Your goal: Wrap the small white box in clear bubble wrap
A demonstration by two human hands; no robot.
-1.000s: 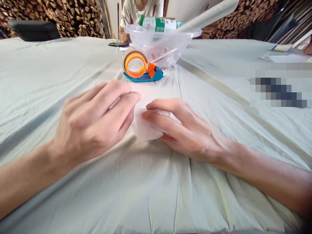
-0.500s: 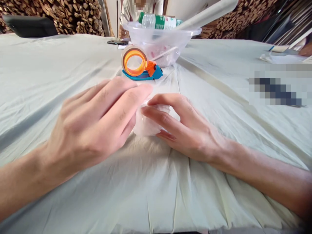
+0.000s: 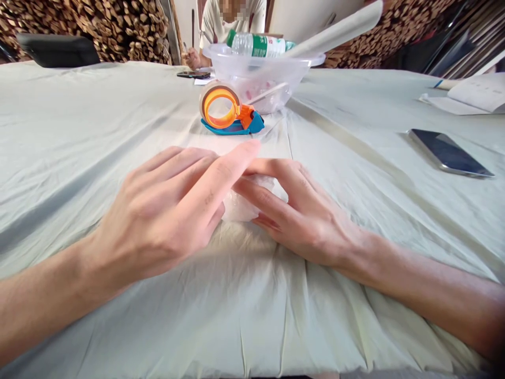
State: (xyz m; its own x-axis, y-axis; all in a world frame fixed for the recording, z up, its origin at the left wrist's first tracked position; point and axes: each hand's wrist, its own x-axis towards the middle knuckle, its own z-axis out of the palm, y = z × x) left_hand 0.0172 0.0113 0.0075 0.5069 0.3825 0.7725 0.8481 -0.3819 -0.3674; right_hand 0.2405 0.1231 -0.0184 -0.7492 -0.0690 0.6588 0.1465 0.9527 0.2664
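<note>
Both my hands rest on a small crumpled white plastic packet [image 3: 244,202] lying on the pale green cloth [image 3: 252,316]. My left hand [image 3: 173,210] lies over its left side with fingers stretched forward and flat. My right hand [image 3: 300,210] presses on the packet from the right, fingers extended and close together on top of it. Most of the packet is hidden beneath the fingers. An orange and blue tape dispenser [image 3: 226,110] stands just beyond the hands.
Behind the dispenser is a clear plastic bowl [image 3: 236,66] with a water bottle [image 3: 258,45] and a paper roll [image 3: 331,31] across it. A phone [image 3: 447,152] lies right, papers [image 3: 469,97] far right. Another person [image 3: 231,23] sits opposite beside a dark phone [image 3: 193,75].
My left hand slid forward and rightward, its fingers now reaching over the right hand's fingertips. The packet is more covered. The camera tilted slightly.
</note>
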